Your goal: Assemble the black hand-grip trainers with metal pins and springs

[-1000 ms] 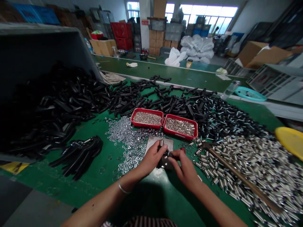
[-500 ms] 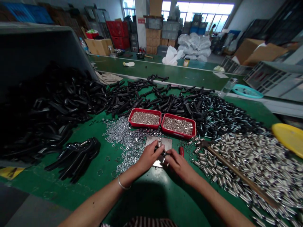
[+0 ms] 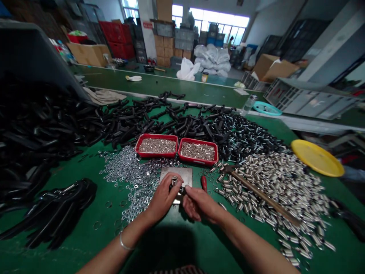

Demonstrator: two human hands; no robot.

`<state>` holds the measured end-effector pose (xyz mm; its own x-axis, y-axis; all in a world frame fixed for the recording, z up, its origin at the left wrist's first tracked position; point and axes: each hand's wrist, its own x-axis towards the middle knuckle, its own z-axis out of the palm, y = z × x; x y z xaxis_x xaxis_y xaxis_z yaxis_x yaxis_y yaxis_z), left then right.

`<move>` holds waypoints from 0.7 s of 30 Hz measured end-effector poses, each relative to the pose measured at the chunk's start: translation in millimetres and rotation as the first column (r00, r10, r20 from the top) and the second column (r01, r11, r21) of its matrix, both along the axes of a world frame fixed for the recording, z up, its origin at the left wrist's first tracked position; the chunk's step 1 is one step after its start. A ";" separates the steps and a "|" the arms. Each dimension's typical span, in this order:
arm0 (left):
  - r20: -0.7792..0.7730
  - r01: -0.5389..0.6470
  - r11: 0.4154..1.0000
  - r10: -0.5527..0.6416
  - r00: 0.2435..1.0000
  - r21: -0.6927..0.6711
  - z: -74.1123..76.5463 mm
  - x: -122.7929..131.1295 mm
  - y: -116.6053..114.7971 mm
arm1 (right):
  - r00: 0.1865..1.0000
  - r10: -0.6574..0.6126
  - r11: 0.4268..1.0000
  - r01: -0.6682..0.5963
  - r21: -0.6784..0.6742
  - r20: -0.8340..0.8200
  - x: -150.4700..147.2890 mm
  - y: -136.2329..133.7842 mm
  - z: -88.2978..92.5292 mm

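Over the bare metal plate (image 3: pixel 186 175), my left hand (image 3: pixel 162 196) is closed around a small assembly. A shiny silver ribbed sleeve (image 3: pixel 174 181) stands up between its thumb and fingers, joined to a dark black part (image 3: pixel 181 189). The thumb and forefinger of my right hand (image 3: pixel 201 203) pinch the right end of that black part, while the other fingers curl beneath. My fingers hide much of the piece. Just right of the plate lies a red-handled tool (image 3: pixel 203 183), its working end not clear to see.
Two red trays (image 3: pixel 156 155) (image 3: pixel 198 161) of small metal parts sit behind the plate. Silver washers (image 3: pixel 137 190) spread leftward. A hammer (image 3: pixel 265 196) lies across the metal sleeves (image 3: pixel 256 171) at right. Black handle-like parts (image 3: pixel 57 213) lie at left, near a large grey bin (image 3: pixel 34 34).
The view has swung to the right and the scene has shifted left. My right hand has turned, with its lower fingers now curled under; both hands stay on the same piece.
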<state>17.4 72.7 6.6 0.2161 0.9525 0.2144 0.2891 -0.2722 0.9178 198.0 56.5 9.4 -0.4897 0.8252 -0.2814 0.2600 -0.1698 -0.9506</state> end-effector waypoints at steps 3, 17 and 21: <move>-0.032 0.005 1.000 -0.005 0.999 0.006 2.2 2.7 -2.2 | 0.993 -0.095 0.978 0.079 0.194 0.074 0.5 -2.0 2.5; 0.056 -0.236 0.965 0.243 0.968 -0.115 -0.9 9.7 -10.9 | 0.907 -0.312 0.937 0.342 0.063 -0.281 -15.6 -10.2 4.0; -0.130 -0.041 0.999 0.044 0.991 0.028 0.3 0.2 11.5 | 0.917 -0.257 0.961 0.209 -0.183 -0.303 -15.9 -7.5 -6.7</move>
<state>17.5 84.2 6.8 0.2031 0.9561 0.2111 0.4178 -0.2796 0.8645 182.1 49.0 2.7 -0.3722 0.8894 -0.2653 -0.1187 -0.3291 -0.9368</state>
